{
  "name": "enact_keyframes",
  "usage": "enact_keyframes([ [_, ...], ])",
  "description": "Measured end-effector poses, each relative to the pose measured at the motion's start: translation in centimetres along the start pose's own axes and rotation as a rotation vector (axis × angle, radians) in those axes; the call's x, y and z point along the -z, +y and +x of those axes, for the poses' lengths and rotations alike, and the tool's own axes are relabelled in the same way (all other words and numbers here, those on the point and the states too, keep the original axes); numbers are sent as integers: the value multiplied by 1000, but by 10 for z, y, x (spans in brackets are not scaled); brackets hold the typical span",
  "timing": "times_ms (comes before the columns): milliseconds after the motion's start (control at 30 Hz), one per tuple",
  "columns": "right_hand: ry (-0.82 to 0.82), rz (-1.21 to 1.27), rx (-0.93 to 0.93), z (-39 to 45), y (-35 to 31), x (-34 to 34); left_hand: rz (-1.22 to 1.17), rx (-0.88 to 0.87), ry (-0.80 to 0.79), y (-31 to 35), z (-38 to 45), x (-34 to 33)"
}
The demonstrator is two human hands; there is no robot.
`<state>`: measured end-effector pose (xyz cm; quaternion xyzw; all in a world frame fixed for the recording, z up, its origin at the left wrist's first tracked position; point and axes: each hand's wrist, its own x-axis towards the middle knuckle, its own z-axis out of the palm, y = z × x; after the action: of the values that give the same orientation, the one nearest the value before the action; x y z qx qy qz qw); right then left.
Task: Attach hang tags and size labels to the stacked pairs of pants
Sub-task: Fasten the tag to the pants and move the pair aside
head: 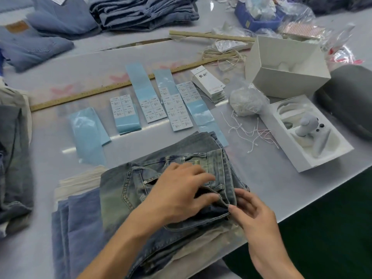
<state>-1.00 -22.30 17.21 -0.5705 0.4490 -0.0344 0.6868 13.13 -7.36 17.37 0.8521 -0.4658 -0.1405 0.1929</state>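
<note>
A faded pair of jeans (128, 188) lies on top of a stack of folded pants (80, 222) at the table's near edge. My left hand (177, 196) rests on the jeans' waistband with its thumb under a fold of denim. My right hand (253, 214) pinches the waistband edge at the right side. Blue backing strips with white size labels (177, 109) lie in a row beyond the jeans. A fanned pile of white hang tags (209, 83) sits to their right. Loose white strings (249, 131) lie scattered near the tags.
A long wooden ruler (112, 87) crosses the table behind the labels. An open white box (285, 69) and a tray holding a grey tagging gun (310, 127) stand at right, beside a dark case (350, 101). More folded jeans (141, 11) lie at the back and left.
</note>
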Motion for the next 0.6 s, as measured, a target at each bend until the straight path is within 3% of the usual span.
enact_keyframes([
  [100,-44,310,-111,-2,3,0,0,-124,-60,16,16,-17],
  [200,-63,519,-152,-2,7,2,-160,36,-54,11,19,-25],
  [600,-314,662,-185,4,10,-11,-624,346,187,-55,-30,-15],
])
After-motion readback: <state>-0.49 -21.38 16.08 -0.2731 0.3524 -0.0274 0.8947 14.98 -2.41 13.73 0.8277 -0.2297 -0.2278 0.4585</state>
